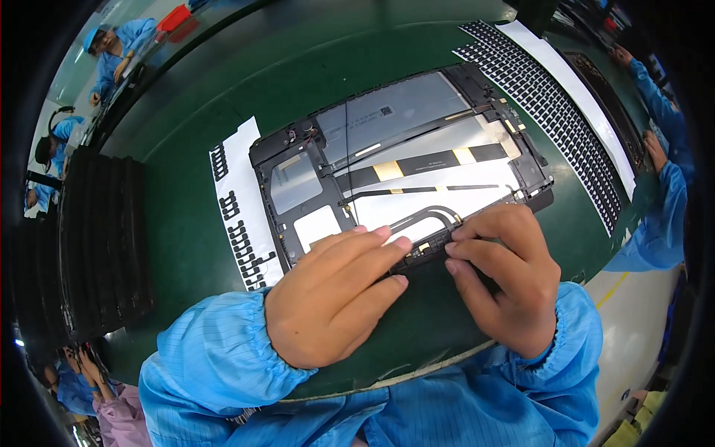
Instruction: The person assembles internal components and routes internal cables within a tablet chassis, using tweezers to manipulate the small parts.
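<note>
An opened tablet-like device (424, 141) lies tilted on the green table, its inner side up. It shows a grey battery panel, silvery plates, black flat cables with gold patches and small boards at both ends. Across its near edge rests my left hand (335, 298), fingers stretched out over the frame. My right hand (510, 276) is closed in a pinch at the near right edge, beside a curved black cable (428, 214). Whatever lies between those fingertips is too small or hidden to make out. A thin dark line crosses the device from the top toward my left fingers.
Left of the device lies a white sheet (242, 201) with black stickers. Further right are sheets of small black pieces (551, 119) and a white strip (588, 104). Stacked black trays (97, 246) stand at left. Co-workers in blue sit at far left; another person's hands (655, 149) are at right.
</note>
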A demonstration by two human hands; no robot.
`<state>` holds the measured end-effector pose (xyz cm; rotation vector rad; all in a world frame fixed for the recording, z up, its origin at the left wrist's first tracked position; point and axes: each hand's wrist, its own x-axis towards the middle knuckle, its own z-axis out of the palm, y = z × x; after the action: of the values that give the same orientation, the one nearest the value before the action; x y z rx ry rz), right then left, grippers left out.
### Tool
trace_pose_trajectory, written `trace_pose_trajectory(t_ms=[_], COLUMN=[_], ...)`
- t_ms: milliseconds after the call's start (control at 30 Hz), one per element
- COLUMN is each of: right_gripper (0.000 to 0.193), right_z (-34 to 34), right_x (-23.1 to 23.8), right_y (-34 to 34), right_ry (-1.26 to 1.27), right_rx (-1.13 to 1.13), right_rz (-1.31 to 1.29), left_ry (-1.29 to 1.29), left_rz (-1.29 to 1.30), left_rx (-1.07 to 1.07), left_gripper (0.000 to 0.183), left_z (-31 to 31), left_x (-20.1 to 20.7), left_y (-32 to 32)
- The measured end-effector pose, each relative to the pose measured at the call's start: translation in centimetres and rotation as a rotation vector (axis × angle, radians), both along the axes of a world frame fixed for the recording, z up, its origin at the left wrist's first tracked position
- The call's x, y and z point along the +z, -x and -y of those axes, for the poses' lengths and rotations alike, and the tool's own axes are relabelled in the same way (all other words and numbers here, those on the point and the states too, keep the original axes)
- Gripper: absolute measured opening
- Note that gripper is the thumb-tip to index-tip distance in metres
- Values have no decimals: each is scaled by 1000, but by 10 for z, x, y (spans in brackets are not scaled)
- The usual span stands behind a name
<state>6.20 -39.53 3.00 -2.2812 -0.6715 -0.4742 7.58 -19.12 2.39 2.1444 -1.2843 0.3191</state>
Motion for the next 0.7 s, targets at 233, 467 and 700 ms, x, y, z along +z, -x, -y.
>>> trace_pose_trajectory(t_ms=[233,467,700], right_gripper=[22,28,30], right_z=[0,0,-3], right_x=[-1,-9,-6], right_y=[0,-6,-6], right_ry=[9,79,110], right_rx=[-7,59,85], right_rz=[-14,135,156], left_ry=[-86,-93,-185], left_rz=[-22,-45,109], left_rx=[10,-31,-4], left_gripper=[23,15,14], left_z=[7,7,12], left_x=[3,2,4], left_y=[0,-5,5])
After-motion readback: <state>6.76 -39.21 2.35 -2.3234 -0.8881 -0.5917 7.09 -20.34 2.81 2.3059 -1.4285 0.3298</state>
